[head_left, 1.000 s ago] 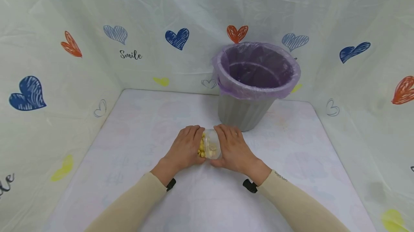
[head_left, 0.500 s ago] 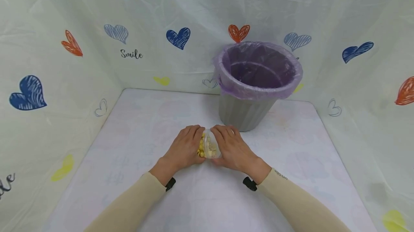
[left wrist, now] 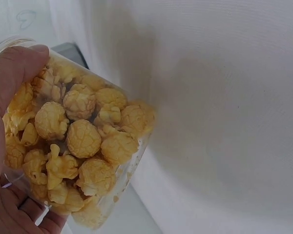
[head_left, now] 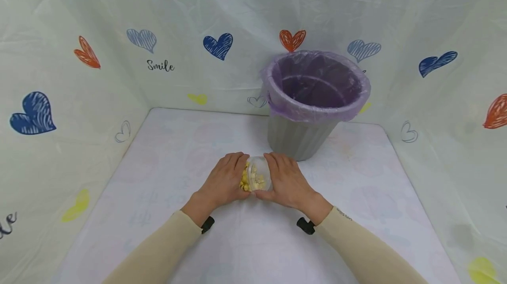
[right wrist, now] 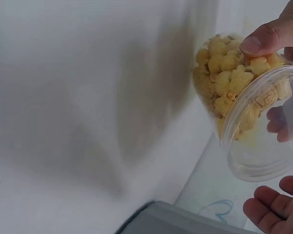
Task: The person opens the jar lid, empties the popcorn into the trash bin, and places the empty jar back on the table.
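Observation:
A clear plastic jar [head_left: 245, 180] of yellow popcorn [left wrist: 83, 139] is tipped on its side between my hands, its clear lid [head_left: 259, 173] facing right. My left hand [head_left: 224, 178] grips the jar's body; in the left wrist view its thumb lies along the near side and the fingers curl underneath. Around the lid curves my right hand [head_left: 286, 179], thumb at the near edge and fingers at the far edge. The right wrist view shows the rounded lid rim [right wrist: 227, 131] with fingertips [right wrist: 263, 207] close beside it. Part of the jar is hidden behind the left hand.
A grey waste bin [head_left: 299, 138] lined with a purple bag [head_left: 317, 114] stands just beyond my hands, to the right. White sheeting [head_left: 245, 2] printed with hearts walls the back and sides of the pale table [head_left: 186, 136].
The right hand's fingers first shift left over the lid, then back right, uncovering more of it. My left hand keeps its grip on the jar, which moves slightly left.

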`<state>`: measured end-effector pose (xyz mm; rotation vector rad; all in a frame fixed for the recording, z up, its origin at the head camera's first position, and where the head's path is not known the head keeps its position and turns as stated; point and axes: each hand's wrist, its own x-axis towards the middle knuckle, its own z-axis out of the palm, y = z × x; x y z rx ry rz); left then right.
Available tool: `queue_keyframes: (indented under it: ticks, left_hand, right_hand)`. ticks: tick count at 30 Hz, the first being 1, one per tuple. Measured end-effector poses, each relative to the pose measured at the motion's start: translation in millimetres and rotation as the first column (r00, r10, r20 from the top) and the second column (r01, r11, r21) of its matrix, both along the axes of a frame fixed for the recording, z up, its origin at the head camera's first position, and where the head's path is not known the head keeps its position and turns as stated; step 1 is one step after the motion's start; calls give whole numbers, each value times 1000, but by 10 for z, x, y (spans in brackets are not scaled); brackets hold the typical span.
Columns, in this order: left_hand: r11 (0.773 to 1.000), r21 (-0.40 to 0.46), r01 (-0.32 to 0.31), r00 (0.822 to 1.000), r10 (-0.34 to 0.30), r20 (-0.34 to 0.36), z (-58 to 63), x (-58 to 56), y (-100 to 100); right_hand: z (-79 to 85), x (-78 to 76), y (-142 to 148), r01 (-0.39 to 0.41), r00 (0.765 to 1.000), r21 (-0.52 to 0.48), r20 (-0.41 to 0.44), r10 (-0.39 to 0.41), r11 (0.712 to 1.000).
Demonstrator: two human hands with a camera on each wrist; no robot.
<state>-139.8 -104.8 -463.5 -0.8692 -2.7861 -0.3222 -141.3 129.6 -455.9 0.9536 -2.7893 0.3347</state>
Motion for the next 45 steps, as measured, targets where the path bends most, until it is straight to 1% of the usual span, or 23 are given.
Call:
queue_keyframes:
  ticks: [2, 4, 9, 11, 13, 19, 23, 25, 28, 31, 34, 37, 40, 45]
  left_hand:
    - [1000, -2, -4, 1000, 4, 6, -6, -1, -3]
    - [1000, -4, -6, 1000, 6, 7, -12, -2, -6]
    - [1000, 9, -8, 1000, 8, 21, -15, -2, -13]
    - [1000, 23, -7, 1000, 6, 30, -16, -3, -19]
    - [1000, 27, -9, 999, 8, 31, -16, -6, -26]
    - [1000, 21, -20, 999, 19, 51, -11, -6, -44]
    - [1000, 22, -17, 999, 16, 49, -20, -7, -40]
    - [1000, 25, -15, 999, 14, 43, -19, -5, -37]
    - [999, 30, -12, 999, 11, 42, -16, 0, -33]
    - [1000, 29, -10, 999, 8, 43, -12, 5, -28]
    - [1000, 25, -7, 999, 6, 37, -12, 6, -23]
    - [1000, 22, -6, 1000, 5, 28, -11, 5, -21]
    - [1000, 21, -7, 1000, 6, 28, -8, 8, -22]
    - [1000, 30, -9, 999, 8, 40, -2, 7, -25]
  right_hand:
    - [-1, -6, -4, 2, 1000, -7, 16, -1, 1000]
    - [1, -11, -5, -14, 1000, -13, 16, 14, 1000]
    - [20, -16, -5, -90, 996, -2, -25, 90, 996]
    - [28, -15, -7, -107, 994, 10, -33, 107, 994]
    - [30, -13, -13, -97, 995, 19, -35, 98, 995]
    - [19, -2, -40, -6, 1000, -18, -14, 6, 1000]
    - [9, -4, -55, -1, 999, -33, -33, 0, 999]
    - [8, -8, -60, -13, 999, -39, -42, 11, 999]
    - [20, -11, -61, -26, 999, -34, -28, 25, 999]
    - [30, -13, -52, -62, 998, -24, -32, 61, 998]
    - [33, -13, -44, -106, 991, 6, -80, 106, 994]
    - [28, -13, -38, -122, 985, 33, -122, 125, 992]
    - [21, -11, -34, -94, 989, 19, -111, 95, 995]
    - [14, -15, -37, -11, 999, -40, -31, 10, 999]
